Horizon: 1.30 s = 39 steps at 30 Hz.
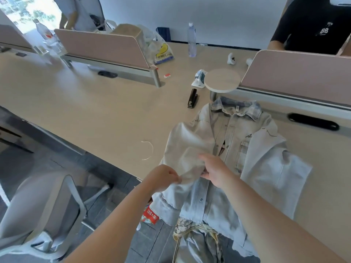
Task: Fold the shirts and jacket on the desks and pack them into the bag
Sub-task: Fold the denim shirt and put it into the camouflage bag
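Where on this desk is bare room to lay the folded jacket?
Widest bare desk: left of the jacket, bordered by the string, the stapler and the divider. A narrower strip lies between its sleeve and the cable slot. Crowded behind the collar, by the round shelf.

Pale washed denim jacket [243, 149], matt wood-look desk [95, 111], glossy black stapler [192, 98]

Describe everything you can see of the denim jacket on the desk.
The pale-blue washed denim jacket lies face up on the desk, collar away from the person, front partly open, chest pocket showing. Its hem hangs over the near edge. The left hand and right hand both pinch a raised pale fold, seemingly a sleeve, over the front; the other sleeve lies flat.
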Tool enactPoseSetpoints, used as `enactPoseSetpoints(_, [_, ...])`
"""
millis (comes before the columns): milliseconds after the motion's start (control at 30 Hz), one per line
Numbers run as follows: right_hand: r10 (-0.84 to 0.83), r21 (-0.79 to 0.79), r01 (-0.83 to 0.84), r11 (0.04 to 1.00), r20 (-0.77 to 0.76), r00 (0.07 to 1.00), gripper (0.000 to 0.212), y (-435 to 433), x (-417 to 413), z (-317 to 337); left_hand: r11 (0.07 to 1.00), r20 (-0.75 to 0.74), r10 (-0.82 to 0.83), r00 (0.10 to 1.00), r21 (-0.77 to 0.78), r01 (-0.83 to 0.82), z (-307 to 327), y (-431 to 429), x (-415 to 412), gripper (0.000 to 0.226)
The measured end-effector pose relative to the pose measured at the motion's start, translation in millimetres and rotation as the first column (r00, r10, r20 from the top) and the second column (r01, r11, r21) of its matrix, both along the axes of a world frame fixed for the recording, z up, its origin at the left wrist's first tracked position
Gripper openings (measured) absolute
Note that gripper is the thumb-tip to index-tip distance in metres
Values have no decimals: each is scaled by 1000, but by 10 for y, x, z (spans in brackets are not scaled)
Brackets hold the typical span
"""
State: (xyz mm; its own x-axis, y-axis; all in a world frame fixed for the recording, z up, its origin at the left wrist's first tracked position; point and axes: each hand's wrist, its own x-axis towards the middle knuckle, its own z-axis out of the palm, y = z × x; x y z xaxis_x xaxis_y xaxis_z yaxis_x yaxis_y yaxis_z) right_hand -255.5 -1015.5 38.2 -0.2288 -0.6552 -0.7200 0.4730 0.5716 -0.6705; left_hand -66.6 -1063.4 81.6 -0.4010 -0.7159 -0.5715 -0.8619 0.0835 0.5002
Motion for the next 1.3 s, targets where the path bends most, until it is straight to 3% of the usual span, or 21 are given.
enactPoseSetpoints(167, [14,40,-14,999,-2,1000,14,114,88,-153,998,0,17,1000,53,-17,-210,105,88,18])
enactPoseSetpoints(267, [111,67,-107,992,-55,992,21,177,125,-237,990,-54,118,992,81,-113,-303,144,137,21])
enactPoseSetpoints(367, [223,86,-212,973,-142,964,32,243,133,-299,993,-58,114,992,31,-112,-381,204,137,32])
enactPoseSetpoints(500, [295,114,-275,954,-229,928,44,345,110,-272,981,-80,193,978,36,-190,-420,299,113,29])
enactPoseSetpoints(633, [353,154,-319,935,-338,872,23,382,75,-170,981,-93,194,977,33,-192,-343,263,121,30])
enactPoseSetpoints(833, [194,91,-171,981,-393,899,41,247,12,-111,979,-154,205,967,32,-202,-223,-80,-18,26])
enactPoseSetpoints(900, [124,83,-98,992,-417,900,30,152,-7,-85,983,-178,186,966,43,-181,-217,-265,-115,27])
enactPoseSetpoints(1100, [-61,76,108,991,-466,883,27,-355,-96,-164,990,-288,137,948,77,-119,-393,-1085,-371,19])
enactPoseSetpoints(1300, [-126,124,239,963,-576,808,24,-974,-234,-403,976,-333,144,932,205,-78,-802,-2031,-662,32])
